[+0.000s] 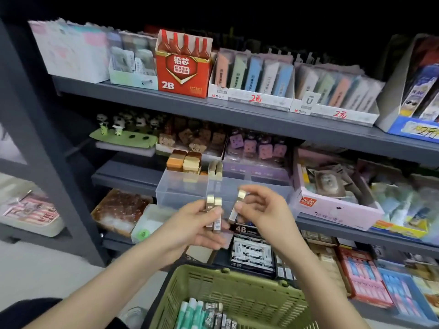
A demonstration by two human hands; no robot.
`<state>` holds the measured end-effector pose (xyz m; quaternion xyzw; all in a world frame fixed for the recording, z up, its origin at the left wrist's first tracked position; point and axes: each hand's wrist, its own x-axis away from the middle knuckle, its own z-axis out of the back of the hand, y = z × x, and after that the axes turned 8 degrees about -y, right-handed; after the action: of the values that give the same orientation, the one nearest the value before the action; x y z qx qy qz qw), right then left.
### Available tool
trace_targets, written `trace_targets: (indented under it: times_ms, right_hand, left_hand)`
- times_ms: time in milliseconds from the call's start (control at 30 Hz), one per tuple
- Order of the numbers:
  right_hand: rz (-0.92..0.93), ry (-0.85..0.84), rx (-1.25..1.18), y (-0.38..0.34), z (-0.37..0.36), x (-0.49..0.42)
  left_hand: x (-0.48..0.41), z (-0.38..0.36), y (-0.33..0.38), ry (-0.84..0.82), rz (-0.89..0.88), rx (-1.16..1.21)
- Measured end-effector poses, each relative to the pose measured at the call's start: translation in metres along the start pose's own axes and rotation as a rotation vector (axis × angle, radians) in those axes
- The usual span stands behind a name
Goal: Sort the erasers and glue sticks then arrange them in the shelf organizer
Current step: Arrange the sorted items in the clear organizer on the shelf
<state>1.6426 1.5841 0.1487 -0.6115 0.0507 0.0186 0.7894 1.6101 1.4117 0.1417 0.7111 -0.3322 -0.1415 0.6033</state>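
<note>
At centre frame my left hand (194, 227) is holding a pair of erasers (214, 213), my right hand (263, 210) a single eraser (237, 206) beside; the organizer (185, 192) is sitting behind, the basket (180, 281) below.

three gold-wrapped erasers (217, 211) held up, two more standing in one clear organizer (183, 193), one green basket (237, 292) below.

Red box (184, 67), far left, read "铅芯" and "2B"; the white tray (251, 97) to its right read "M&G" and "2元". Black pack (251, 251) at centre read "4B". Dark erasers (213, 307) in the near basket (237, 273) read "2B".
</note>
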Motion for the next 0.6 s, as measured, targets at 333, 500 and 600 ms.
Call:
trace_targets:
  times_ms: [333,500,600]
  right_hand:
    - [-0.027,0.335,0.446,0.022,0.021,-0.102]
    - [-0.082,0.214,0.724,0.031,0.017,-0.134]
    - [-0.148,0.117,0.8,0.032,0.016,-0.14]
  left_hand:
    - [-0.042,0.049,0.031,0.18,-0.06,0.023]
    - [-0.056,0.058,0.035,0.189,-0.066,0.061]
    - [-0.062,0.062,0.037,0.187,-0.071,0.073]
